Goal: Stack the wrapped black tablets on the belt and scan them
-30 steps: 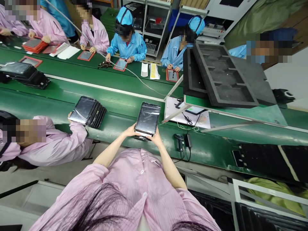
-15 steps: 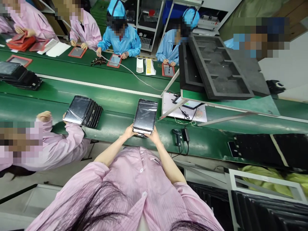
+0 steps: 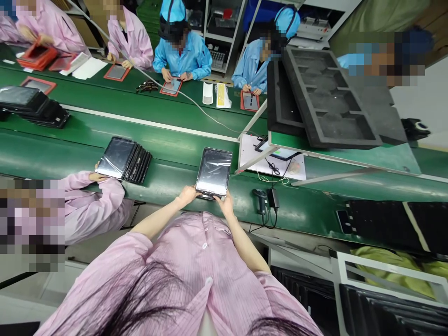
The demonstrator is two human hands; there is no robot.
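A small stack of black-framed tablets (image 3: 214, 171) with glossy dark screens lies on the green bench in front of me. My left hand (image 3: 188, 195) grips its near left corner, fingers partly hidden at the edge. At the near right corner, my right hand (image 3: 224, 201) holds the same stack, thumb on the near edge. To the left stands a leaning row of similar tablets (image 3: 119, 158), with a co-worker's hand at its near left corner. A black handheld scanner (image 3: 259, 200) and a black power adapter (image 3: 273, 198) lie to the right of my hands.
Black foam trays (image 3: 332, 98) rest on a raised shelf at the right, above a white board (image 3: 248, 154) with cables. More tablets (image 3: 33, 105) are piled at far left. Co-workers sit across the green bench (image 3: 168, 186) and beside me at left.
The tablets in my hands now sit evenly stacked, with the white strip at the near edge mostly covered. The left co-worker's raised hand has come down towards the tablet row. The view has shifted slightly.
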